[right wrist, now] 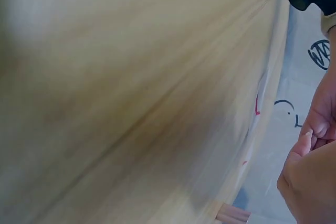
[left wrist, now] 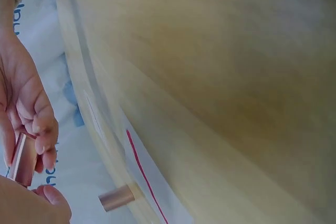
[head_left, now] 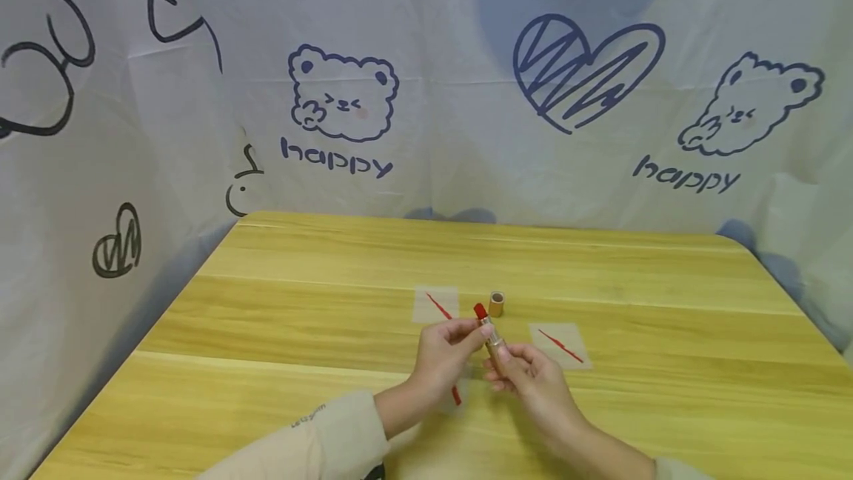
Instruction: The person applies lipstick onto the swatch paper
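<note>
Both hands meet at a lipstick (head_left: 492,339) with a red tip, a silver collar and a gold base, its bullet showing and tilted up to the left. My left hand (head_left: 440,358) pinches the silver collar between thumb and fingers. Around the gold base curl the fingers of my right hand (head_left: 536,387), thumb along its side. In the left wrist view, part of the gold base (left wrist: 23,161) shows between the hands; in the right wrist view the hands hide the lipstick. Just beyond the red tip, the gold cap (head_left: 496,305) stands upright on the table, its opening upward.
Three pale paper squares bear red strokes: one behind the left hand (head_left: 422,312), another right of the hands (head_left: 578,335), and a third paper (head_left: 460,397) partly hidden under the left wrist. The wooden table (head_left: 266,332) ends at a cloth backdrop (head_left: 453,124) with drawings.
</note>
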Motion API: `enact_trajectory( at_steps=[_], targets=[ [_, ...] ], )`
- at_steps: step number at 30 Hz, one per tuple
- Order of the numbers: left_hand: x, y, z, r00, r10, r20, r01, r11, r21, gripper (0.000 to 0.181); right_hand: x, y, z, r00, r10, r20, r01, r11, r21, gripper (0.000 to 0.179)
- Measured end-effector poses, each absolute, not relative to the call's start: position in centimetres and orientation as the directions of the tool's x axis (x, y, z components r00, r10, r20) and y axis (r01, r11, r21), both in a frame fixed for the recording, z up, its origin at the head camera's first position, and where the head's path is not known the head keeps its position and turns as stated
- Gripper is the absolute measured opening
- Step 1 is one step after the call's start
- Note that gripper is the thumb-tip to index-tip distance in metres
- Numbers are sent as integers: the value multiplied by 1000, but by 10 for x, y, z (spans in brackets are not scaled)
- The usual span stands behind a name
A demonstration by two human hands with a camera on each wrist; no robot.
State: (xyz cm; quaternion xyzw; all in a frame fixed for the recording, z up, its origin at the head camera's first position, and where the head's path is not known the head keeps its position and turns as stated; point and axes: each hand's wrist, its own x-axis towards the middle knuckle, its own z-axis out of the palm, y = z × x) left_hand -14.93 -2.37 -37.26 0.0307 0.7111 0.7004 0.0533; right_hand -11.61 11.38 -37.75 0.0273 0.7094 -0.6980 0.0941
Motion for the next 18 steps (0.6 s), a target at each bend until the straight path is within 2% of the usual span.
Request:
enact_trajectory(
  at_steps=[6, 18],
  targets=[
    [-156, -28, -375, -984, 175, 25, 39, 74, 997, 29, -121, 119, -378, -973, -188, -137, 129, 51, -990, 37],
    [-167, -37, -374, -940, 331, 88, 144, 150, 978, 26, -128, 125, -380, -963, -253, -97, 62, 146, -987, 38]
  ],
)
